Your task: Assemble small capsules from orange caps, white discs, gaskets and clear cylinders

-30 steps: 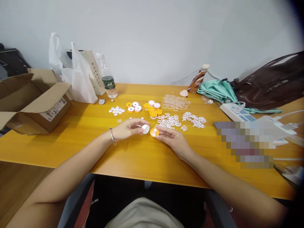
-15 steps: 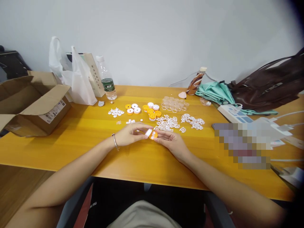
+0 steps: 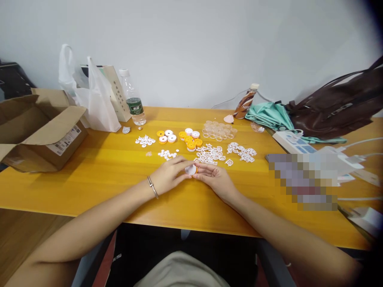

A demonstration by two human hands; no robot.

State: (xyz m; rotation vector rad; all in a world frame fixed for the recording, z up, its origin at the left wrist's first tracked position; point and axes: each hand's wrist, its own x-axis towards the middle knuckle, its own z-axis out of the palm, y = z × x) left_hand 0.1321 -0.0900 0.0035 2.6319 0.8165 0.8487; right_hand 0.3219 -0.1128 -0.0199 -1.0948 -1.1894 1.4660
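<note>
Soft, even light on your table (image 3: 191, 207); right-hand corners black out; coarse mosaic hides a patch.

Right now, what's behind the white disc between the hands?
Behind the white disc, an orange part shows at the right edge, by the right hand; the disc covers the rest.

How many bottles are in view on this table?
2. A clear bottle is at the back left, near the white bag; a brown bottle is at the back right, by the green cloth. Bags could hide others.
</note>
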